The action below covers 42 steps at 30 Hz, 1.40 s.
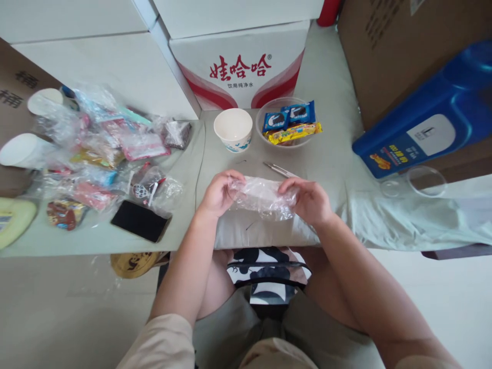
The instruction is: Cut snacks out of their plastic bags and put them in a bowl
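Note:
A crinkled clear plastic bag is stretched between my two hands, just above the front of the cloth-covered table. My left hand grips its left end with curled fingers. At the other end, my right hand pinches the bag between thumb and fingers. Something pale shows through the plastic, but I cannot make out what it is. Behind my right hand lies a slim metal tool like tweezers, partly covered. A white paper bowl stands beyond the bag, beside a clear plastic bowl holding blue and yellow snack packets.
To the left, many plastic-wrapped packets are heaped near a black phone. A white-and-red carton closes off the back. On the right are a large blue bottle, a clear lid and a brown cardboard box.

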Motion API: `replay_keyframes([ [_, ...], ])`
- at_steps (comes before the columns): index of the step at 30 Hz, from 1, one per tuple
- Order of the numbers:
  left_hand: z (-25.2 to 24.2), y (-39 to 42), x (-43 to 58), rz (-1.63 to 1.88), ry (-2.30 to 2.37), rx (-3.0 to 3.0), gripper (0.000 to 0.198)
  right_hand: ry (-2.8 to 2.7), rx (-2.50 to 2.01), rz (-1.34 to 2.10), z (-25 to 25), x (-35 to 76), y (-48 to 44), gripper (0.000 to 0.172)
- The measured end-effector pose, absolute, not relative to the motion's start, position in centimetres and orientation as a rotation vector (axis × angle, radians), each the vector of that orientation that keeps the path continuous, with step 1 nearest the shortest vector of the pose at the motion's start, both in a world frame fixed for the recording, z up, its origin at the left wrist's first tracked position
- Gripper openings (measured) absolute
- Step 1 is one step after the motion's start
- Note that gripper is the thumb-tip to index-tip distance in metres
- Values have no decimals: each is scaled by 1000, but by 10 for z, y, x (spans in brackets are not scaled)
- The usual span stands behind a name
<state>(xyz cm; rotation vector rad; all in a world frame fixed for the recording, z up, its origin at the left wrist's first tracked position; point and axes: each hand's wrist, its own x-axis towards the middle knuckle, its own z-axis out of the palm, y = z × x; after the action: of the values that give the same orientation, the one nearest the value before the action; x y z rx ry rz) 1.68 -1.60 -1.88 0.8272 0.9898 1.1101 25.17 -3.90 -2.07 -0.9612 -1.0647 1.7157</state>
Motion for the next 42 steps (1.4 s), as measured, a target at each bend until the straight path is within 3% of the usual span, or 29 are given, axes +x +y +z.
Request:
replay_keyframes([
  [2, -20, -15, 21, 1115, 1046, 905, 33, -1160, -1056, 1647, -22, 252, -39, 44],
  [4, -23, -16, 26, 1075, 1138, 1078, 27, -1259, -1254, 1458, -26, 252, -38, 31],
  [5, -24, -16, 30, 1080, 1200, 1181, 31, -1284, -1352, 1348, -28, 253, -38, 27],
  [7, -27, -18, 37, 1202, 1373, 1369, 49, -1290, -1478, 1157, -30, 255, -38, 34],
  [8, -28, -18, 40, 1298, 1468, 1434, 48, -1294, -1505, 1086, -31, 256, -38, 32],
  [11, -30, -19, 51, 1382, 1559, 1506, 21, -1363, -1482, 977, -29, 260, -39, 11],
  [13, -30, -19, 61, 1249, 1406, 1472, 23, -1417, -1382, 1017, -26, 261, -41, 9],
  [17, -28, -22, 81, 988, 1059, 1348, 59, -1400, -1083, 1332, -19, 258, -44, 18],
  [19, -26, -23, 88, 895, 964, 1313, 65, -1255, -963, 1507, -16, 257, -45, 21],
  [23, -29, -23, 92, 949, 1072, 1383, 46, -1005, -962, 1594, -17, 260, -41, 20],
  [26, -33, -14, 82, 1247, 1390, 1449, 26, -1034, -1172, 1476, -22, 264, -36, 21],
  [31, -9, 30, 47, 1805, 1940, 1296, 24, -1102, -1237, 1526, -22, 265, -33, 20],
  [34, 17, 75, 33, 1518, 2056, 1603, 29, -1201, -1190, 1540, -19, 259, -33, 20],
  [40, 47, 153, 47, 313, 2173, 2118, 29, -1301, -1158, 1507, -17, 241, -25, 17],
  [42, 51, 166, 55, 112, 2264, 2134, 24, -1301, -1156, 1532, -16, 238, -22, 17],
])
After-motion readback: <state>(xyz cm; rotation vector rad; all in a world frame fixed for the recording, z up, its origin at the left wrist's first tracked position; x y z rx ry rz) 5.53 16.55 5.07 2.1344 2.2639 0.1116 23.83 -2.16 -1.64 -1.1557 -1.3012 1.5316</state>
